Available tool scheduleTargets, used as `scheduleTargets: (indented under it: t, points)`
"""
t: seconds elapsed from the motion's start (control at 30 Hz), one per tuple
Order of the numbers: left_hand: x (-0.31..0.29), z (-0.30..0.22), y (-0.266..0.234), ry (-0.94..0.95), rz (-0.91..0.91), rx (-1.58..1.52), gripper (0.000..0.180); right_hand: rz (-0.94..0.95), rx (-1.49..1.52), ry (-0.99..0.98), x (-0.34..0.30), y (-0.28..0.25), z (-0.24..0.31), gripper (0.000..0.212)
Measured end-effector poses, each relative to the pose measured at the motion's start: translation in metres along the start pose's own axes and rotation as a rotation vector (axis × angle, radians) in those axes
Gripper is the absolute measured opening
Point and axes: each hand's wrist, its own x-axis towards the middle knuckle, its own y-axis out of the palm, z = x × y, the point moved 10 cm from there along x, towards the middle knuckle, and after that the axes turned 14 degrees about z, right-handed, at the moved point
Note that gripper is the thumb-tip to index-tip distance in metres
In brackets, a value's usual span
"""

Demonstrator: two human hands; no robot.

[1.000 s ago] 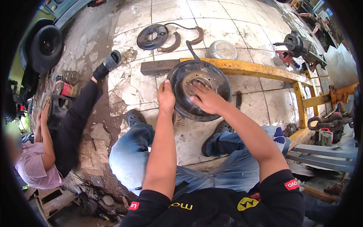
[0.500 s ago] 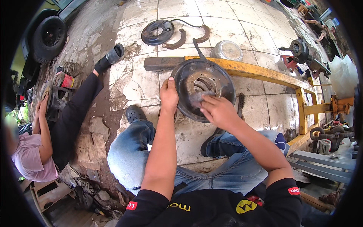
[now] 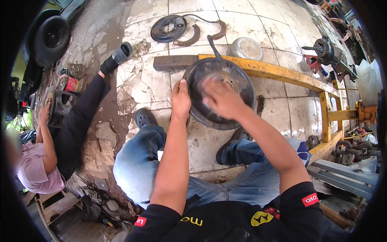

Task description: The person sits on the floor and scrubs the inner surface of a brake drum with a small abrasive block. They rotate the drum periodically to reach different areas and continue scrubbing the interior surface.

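Note:
A round black brake backing plate (image 3: 242, 111) with a metal hub ring at its middle leans tilted against a yellow beam. My left hand (image 3: 181, 98) grips its left rim, thumb on the near face. My right hand (image 3: 219, 97) presses over the plate's centre, its fingertips smeared by motion. A small grey pad was under those fingers a moment ago; now the hand covers it. Behind the plate, a dark lever (image 3: 214, 46) sticks up. A second backing plate (image 3: 169, 28) lies flat farther off, beside two curved brake shoes (image 3: 190, 36).
The yellow steel beam (image 3: 278, 74) runs right to a post frame (image 3: 324, 115). Beyond it sits a round silver drum (image 3: 245, 49). A brush (image 3: 261, 104) lies right of the plate. Another person (image 3: 38, 163) sits at left. A hub on a red stand (image 3: 322, 49) is far right.
My right hand has swept left and up across the plate's face, hiding the grey pad. My left hand keeps its hold on the rim, and the plate sits slightly higher and farther right in view.

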Motion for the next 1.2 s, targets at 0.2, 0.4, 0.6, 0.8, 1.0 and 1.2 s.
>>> scheduleTargets:
  t: [0.2, 0.4, 0.6, 0.8, 1.0, 1.2]
  points:
    - [0.001, -0.003, -0.003, 0.003, -0.018, 0.080, 0.043, -0.058, -0.095, 0.071, 0.005, -0.013, -0.011, 0.074]
    - [0.000, -0.007, 0.002, 0.017, -0.009, 0.053, 0.043, -0.076, 0.042, 0.071, 0.016, -0.012, -0.018, 0.073]
    - [0.002, -0.005, -0.002, 0.023, -0.014, 0.074, 0.043, 0.003, -0.022, 0.065, 0.015, -0.014, -0.001, 0.069]
    - [0.004, 0.003, -0.006, 0.000, -0.019, 0.047, 0.044, 0.074, 0.028, -0.102, -0.040, 0.006, 0.020, 0.070]
    - [0.006, -0.001, -0.007, 0.021, -0.031, 0.145, 0.043, 0.170, -0.110, 0.161, -0.092, 0.019, -0.040, 0.074]
    - [0.007, -0.003, 0.000, 0.018, 0.000, 0.136, 0.043, 0.065, 0.093, 0.492, -0.054, 0.007, -0.065, 0.089]
